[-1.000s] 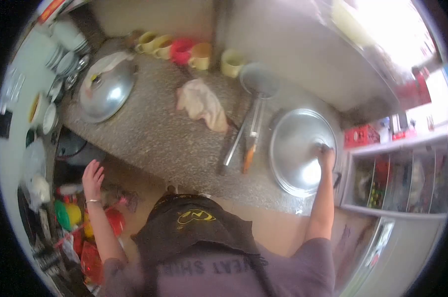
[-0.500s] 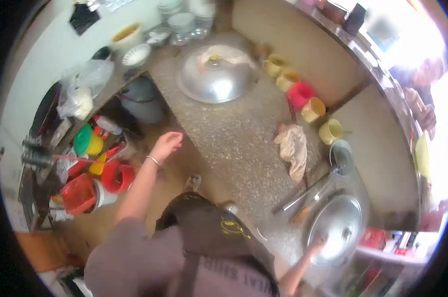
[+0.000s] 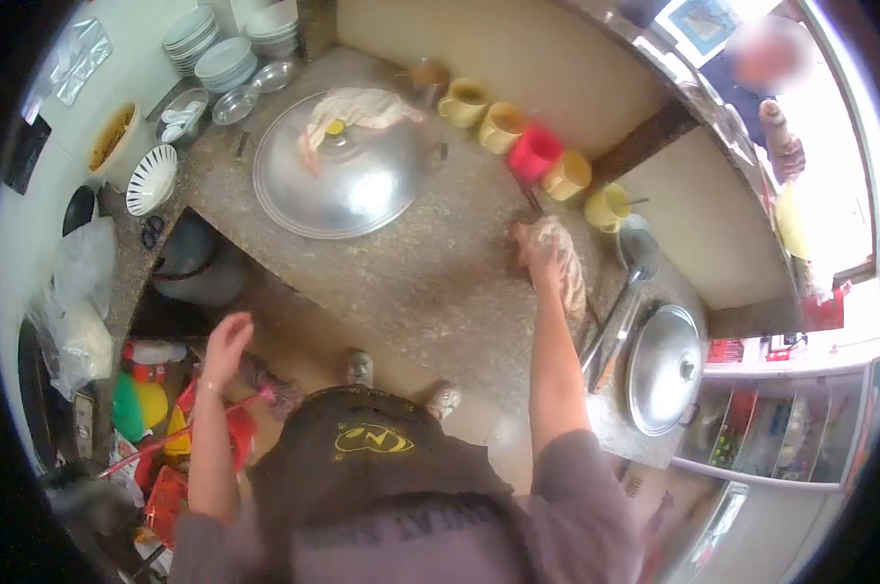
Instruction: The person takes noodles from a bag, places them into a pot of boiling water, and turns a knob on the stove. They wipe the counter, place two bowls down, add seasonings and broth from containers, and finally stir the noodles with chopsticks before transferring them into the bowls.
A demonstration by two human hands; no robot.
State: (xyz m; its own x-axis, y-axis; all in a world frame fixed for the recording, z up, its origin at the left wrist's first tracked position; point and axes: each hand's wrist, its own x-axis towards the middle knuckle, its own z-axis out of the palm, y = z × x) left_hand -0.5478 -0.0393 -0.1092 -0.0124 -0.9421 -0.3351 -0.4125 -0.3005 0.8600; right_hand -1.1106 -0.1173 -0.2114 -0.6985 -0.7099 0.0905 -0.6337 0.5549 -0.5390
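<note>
My right hand is on a crumpled pale cloth on the speckled counter, its fingers closed round part of the cloth. My left hand hangs in the air over the floor gap at the left, fingers loosely curled, and I cannot make out anything in it. Beyond the cloth stand yellow mugs and a red mug in a row along the wall. Right of the cloth lie a metal ladle and a round metal lid.
A large domed lid with a second cloth sits at the back. Stacked bowls, a striped bowl and plastic bags line the left. Another person stands beyond the ledge at the upper right.
My right hand has moved from the round lid at the lower right up to the cloth and taken hold of it. The head view has turned right, and my left hand now appears lower and further left.
</note>
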